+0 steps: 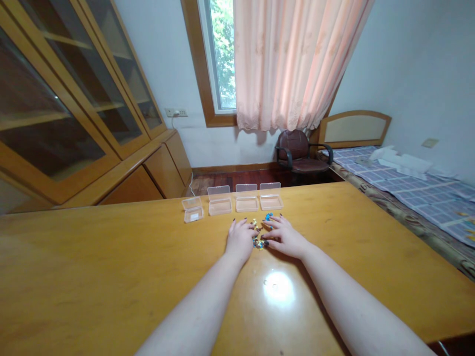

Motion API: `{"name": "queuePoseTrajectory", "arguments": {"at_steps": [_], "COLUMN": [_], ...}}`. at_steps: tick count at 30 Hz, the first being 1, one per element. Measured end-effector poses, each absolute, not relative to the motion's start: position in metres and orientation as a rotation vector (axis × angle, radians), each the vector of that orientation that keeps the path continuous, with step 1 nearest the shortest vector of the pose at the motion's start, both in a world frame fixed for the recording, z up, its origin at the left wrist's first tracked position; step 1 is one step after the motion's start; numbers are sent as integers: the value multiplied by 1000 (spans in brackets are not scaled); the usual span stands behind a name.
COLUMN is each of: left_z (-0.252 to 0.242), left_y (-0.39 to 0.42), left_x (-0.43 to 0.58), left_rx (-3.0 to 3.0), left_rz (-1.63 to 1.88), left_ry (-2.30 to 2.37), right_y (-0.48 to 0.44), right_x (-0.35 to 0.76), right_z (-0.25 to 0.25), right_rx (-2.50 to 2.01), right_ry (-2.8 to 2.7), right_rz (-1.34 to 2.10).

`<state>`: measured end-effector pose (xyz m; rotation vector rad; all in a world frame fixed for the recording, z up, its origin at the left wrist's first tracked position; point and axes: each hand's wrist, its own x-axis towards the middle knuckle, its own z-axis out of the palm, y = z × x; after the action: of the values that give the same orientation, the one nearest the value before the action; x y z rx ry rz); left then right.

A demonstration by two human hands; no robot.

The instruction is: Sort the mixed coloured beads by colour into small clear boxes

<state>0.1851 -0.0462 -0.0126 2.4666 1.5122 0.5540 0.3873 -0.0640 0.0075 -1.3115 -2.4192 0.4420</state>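
Note:
Small mixed pieces (pixel 259 244) in yellow, blue and dark colours lie in a loose pile on the table. They are too small to name. My left hand (pixel 240 241) rests at the pile's left side, fingers spread and fingertips over its edge. From the right, my right hand (pixel 286 238) reaches in with its fingers apart, touching or just above the pieces. A cluster of blue pieces (pixel 268 216) sits just beyond the right fingers, which partly hide it. I see nothing held in either hand.
Several clear plastic boxes with raised lids stand in a row beyond my hands, among them a smaller box (pixel 193 216) at the left end and a box (pixel 271 201) at the right end. The wooden table (pixel 111 277) ends near a chair (pixel 297 153) and a bed (pixel 408 178).

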Motion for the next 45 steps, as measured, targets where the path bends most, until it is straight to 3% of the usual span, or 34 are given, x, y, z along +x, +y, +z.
{"name": "queuePoseTrajectory", "arguments": {"at_steps": [31,45], "left_z": [-8,9], "left_y": [-53,-53], "left_x": [191,181], "left_rx": [2536,2379], "left_rz": [479,589], "left_ry": [1404,1796], "right_y": [-59,-60], "right_x": [387,388], "right_z": [-4,-2], "right_rx": [-1405,-1453], "right_ry": [-2229,-2350], "right_rz": [228,217]}}
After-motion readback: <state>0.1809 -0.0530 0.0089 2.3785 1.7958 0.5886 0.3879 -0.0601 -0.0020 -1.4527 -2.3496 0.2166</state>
